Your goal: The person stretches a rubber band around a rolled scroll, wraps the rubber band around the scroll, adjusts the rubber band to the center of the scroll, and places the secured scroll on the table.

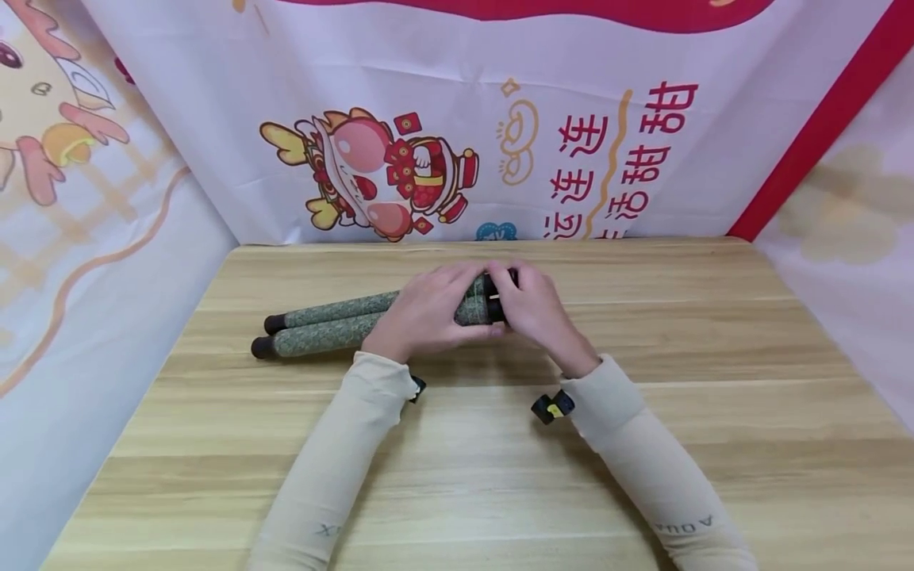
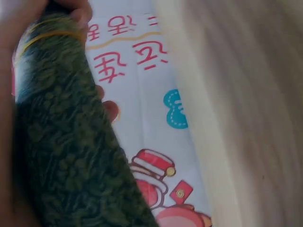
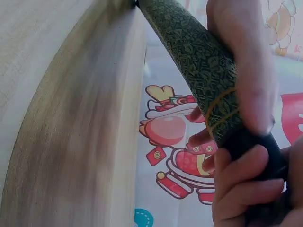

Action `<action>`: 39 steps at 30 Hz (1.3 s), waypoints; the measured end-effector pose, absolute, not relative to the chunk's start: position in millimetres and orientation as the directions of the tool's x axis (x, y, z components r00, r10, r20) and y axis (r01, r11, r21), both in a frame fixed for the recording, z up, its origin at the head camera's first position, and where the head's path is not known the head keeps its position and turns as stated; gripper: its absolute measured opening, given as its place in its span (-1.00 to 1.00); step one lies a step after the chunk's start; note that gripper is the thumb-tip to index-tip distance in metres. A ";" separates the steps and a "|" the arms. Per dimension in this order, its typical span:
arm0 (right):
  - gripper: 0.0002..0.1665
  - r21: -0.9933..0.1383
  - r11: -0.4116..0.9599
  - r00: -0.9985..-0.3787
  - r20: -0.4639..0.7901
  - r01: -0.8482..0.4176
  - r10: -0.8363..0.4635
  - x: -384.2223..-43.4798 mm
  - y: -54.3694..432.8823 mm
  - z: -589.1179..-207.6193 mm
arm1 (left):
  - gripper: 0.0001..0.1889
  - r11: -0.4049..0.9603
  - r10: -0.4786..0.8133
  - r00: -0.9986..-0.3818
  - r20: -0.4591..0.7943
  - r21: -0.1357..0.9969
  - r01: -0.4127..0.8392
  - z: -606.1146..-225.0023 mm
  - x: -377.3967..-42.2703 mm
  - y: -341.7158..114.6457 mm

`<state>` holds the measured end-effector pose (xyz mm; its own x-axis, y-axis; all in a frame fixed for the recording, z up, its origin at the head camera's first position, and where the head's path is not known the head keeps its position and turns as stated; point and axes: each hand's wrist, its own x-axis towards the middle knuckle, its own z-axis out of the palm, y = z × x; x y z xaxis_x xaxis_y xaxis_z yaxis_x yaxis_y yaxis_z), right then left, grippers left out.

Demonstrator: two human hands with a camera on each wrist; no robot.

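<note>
Two long green-patterned tubes [image 1: 324, 335] lie side by side above the wooden table, with dark caps [image 1: 263, 347] at the left ends and a black fitting [image 1: 497, 309] at the right. My left hand [image 1: 432, 311] grips the tubes near the right end, fingers over the far side and thumb along the near side. Around the black fitting, my right hand [image 1: 528, 305] curls its fingers, close beside the left thumb. In the right wrist view, the right fingers [image 3: 239, 182] wrap the black part, just past a yellow band [image 3: 220, 111] on the tube.
The wooden table [image 1: 485, 460] ends at a white cloth backdrop [image 1: 457, 71] printed with a cartoon figure and red characters. More printed cloth [image 1: 850, 190] hangs at the right and left sides. Both forearms wear pale sleeves [image 1: 321, 468] and small black wrist cameras.
</note>
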<state>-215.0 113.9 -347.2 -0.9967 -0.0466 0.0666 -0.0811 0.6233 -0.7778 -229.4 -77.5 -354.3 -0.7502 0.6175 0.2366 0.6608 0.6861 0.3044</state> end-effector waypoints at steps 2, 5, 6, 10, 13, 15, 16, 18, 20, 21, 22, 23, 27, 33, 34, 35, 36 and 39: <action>-0.32 -0.775 0.625 -0.995 0.091 -0.094 -0.036 -215.8 116.7 -346.6 | -0.04 0.678 0.624 -0.741 0.250 0.298 0.672 -354.2 -231.0 -76.0; -0.34 -0.789 0.602 -0.991 0.132 -0.126 -0.034 -217.3 123.4 -345.0 | -0.14 0.671 0.610 -0.749 0.259 0.334 0.662 -351.4 -232.3 -76.8; -0.36 -0.793 0.594 -0.989 0.144 -0.136 -0.034 -217.5 125.6 -344.1 | -0.16 0.677 0.600 -0.757 0.257 0.341 0.653 -350.5 -232.6 -77.6; -0.38 -0.799 0.585 -0.988 0.150 -0.141 -0.033 -218.3 133.2 -342.3 | -0.16 0.702 0.578 -0.778 0.245 0.336 0.628 -348.7 -231.6 -78.6; -0.38 -0.785 0.604 -0.989 0.139 -0.137 -0.044 -216.4 134.0 -339.5 | -0.06 0.687 0.597 -0.757 0.265 0.319 0.653 -348.4 -228.7 -73.0; -0.38 -0.783 0.607 -0.990 0.133 -0.140 -0.057 -214.7 133.2 -337.1 | -0.03 0.667 0.614 -0.736 0.286 0.312 0.677 -347.8 -226.9 -68.3; -0.38 -0.782 0.606 -0.989 0.134 -0.144 -0.063 -214.2 133.0 -335.8 | -0.02 0.658 0.620 -0.727 0.295 0.307 0.687 -347.3 -226.7 -66.6; -0.39 -0.787 0.599 -0.989 0.128 -0.146 -0.073 -214.4 133.9 -333.8 | -0.06 0.654 0.621 -0.725 0.297 0.314 0.688 -347.0 -227.1 -65.9; -0.38 -0.793 0.592 -0.990 0.126 -0.142 -0.069 -216.1 136.7 -333.2 | -0.11 0.669 0.608 -0.745 0.274 0.329 0.666 -347.1 -229.0 -69.9; -0.37 -0.794 0.592 -0.990 0.129 -0.140 -0.060 -217.3 138.7 -333.1 | -0.13 0.679 0.599 -0.758 0.258 0.339 0.651 -347.0 -230.2 -72.9; -0.37 -0.794 0.593 -0.990 0.129 -0.133 -0.050 -218.3 141.0 -333.5 | -0.15 0.689 0.591 -0.770 0.242 0.345 0.638 -347.2 -231.3 -76.1; -0.37 -0.793 0.596 -0.991 0.129 -0.125 -0.037 -219.1 143.4 -333.9 | -0.15 0.700 0.582 -0.780 0.229 0.346 0.624 -347.6 -232.2 -79.1; -0.39 -0.787 0.604 -0.989 0.147 -0.122 -0.008 -220.2 147.9 -334.1 | -0.09 0.710 0.581 -0.777 0.243 0.316 0.629 -347.7 -231.8 -81.5; -0.38 -0.799 0.565 -0.978 0.189 -0.207 -0.091 -219.5 140.3 -329.4 | -0.08 0.664 0.578 -0.742 0.339 0.332 0.669 -345.8 -226.4 -66.7; -0.38 -0.797 0.566 -0.977 0.190 -0.211 -0.096 -219.5 140.1 -329.0 | -0.11 0.663 0.577 -0.746 0.333 0.342 0.666 -345.3 -226.2 -66.4; -0.38 -0.796 0.569 -0.978 0.188 -0.207 -0.093 -219.6 140.3 -328.7 | -0.12 0.665 0.577 -0.753 0.316 0.353 0.658 -344.5 -226.1 -67.4; -0.38 -0.795 0.574 -0.980 0.182 -0.198 -0.086 -219.9 141.0 -328.8 | -0.13 0.673 0.575 -0.764 0.292 0.362 0.645 -343.8 -226.1 -69.5; -0.40 -0.793 0.587 -0.985 0.161 -0.164 -0.058 -219.5 145.5 -329.1 | -0.13 0.702 0.574 -0.791 0.212 0.370 0.608 -342.5 -228.1 -77.8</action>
<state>-219.5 145.5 -329.1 -0.9853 -0.0584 0.1607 -0.1641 0.5867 -0.7930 -228.1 -77.8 -342.5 -0.7912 0.5737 0.2120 0.6083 0.7020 0.3705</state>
